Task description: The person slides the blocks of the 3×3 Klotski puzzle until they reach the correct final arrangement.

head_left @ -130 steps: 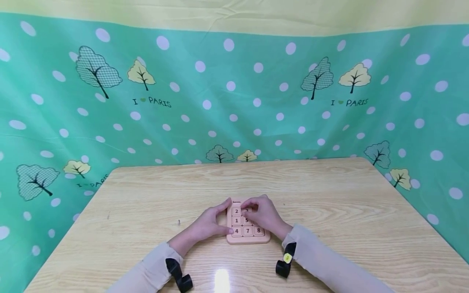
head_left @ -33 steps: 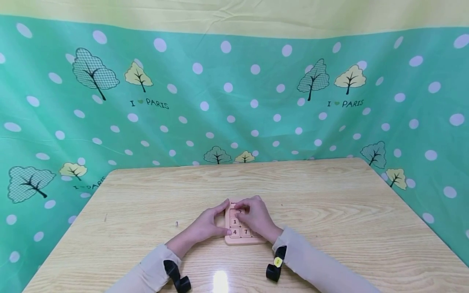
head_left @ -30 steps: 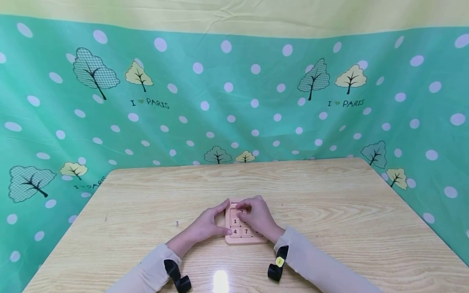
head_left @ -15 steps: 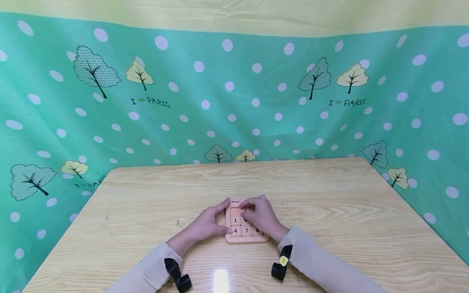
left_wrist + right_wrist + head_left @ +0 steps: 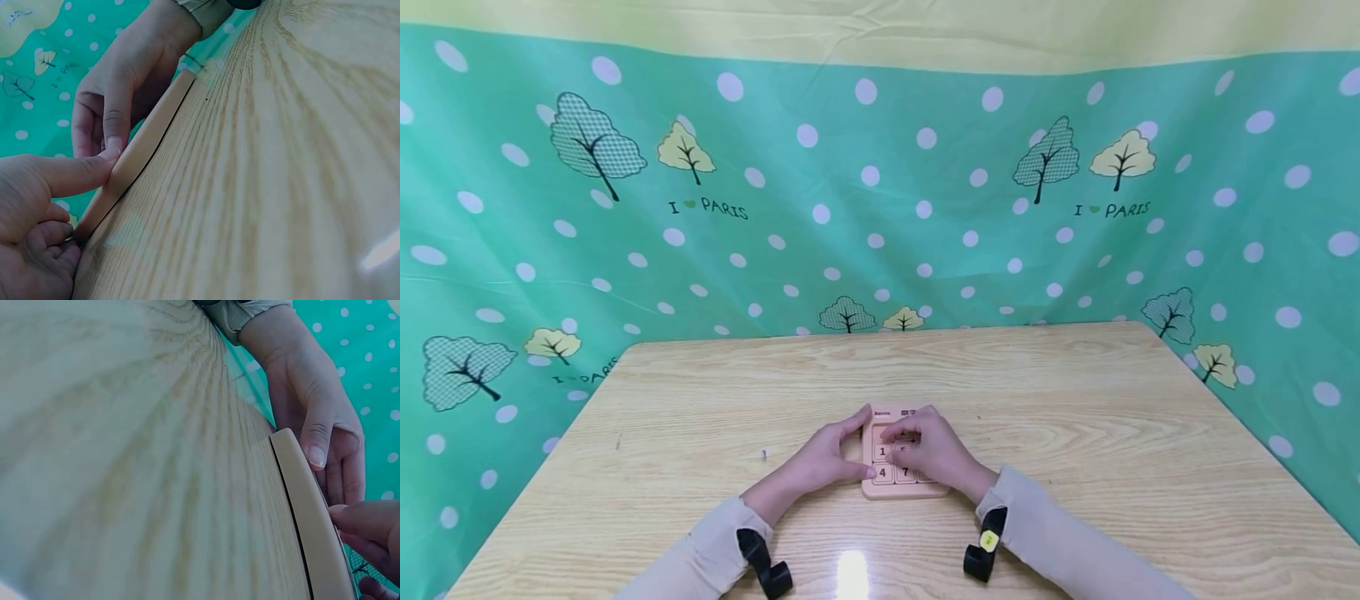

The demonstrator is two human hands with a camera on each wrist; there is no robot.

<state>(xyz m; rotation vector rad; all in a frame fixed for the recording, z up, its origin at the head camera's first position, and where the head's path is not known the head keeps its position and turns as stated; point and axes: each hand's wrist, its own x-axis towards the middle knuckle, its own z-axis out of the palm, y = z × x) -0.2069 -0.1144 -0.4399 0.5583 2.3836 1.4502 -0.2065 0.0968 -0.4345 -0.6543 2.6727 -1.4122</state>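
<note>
A pale pink sliding number puzzle (image 5: pixel 917 492) lies flat on the table. My left hand (image 5: pixel 823 456) grips its left side, thumb at the lower corner and fingers at the upper one. Over the tiles is my right hand (image 5: pixel 942 452), index finger and thumb apart, touching the puzzle's face. Tiles 1 (image 5: pixel 882 451), 4 (image 5: pixel 882 472) and 7 (image 5: pixel 905 472) show; the right hand covers most others. The top-left slot looks bare, partly under the index finger. In both wrist views the puzzle's side edge (image 5: pixel 147 134) appears, with thumbs on it.
The wood-grain table (image 5: pixel 737 383) spreads around the puzzle. A green polka-dot cloth (image 5: pixel 880 200) with printed trees hangs behind and at both sides. Black straps (image 5: pixel 765 562) hang from the sleeves, and a light glare (image 5: pixel 853 575) sits at the near edge.
Tile 2 has slid right from the top-left slot, leaving it bare. My right index finger and thumb have since spread apart and reached left. My left hand keeps its grip.
</note>
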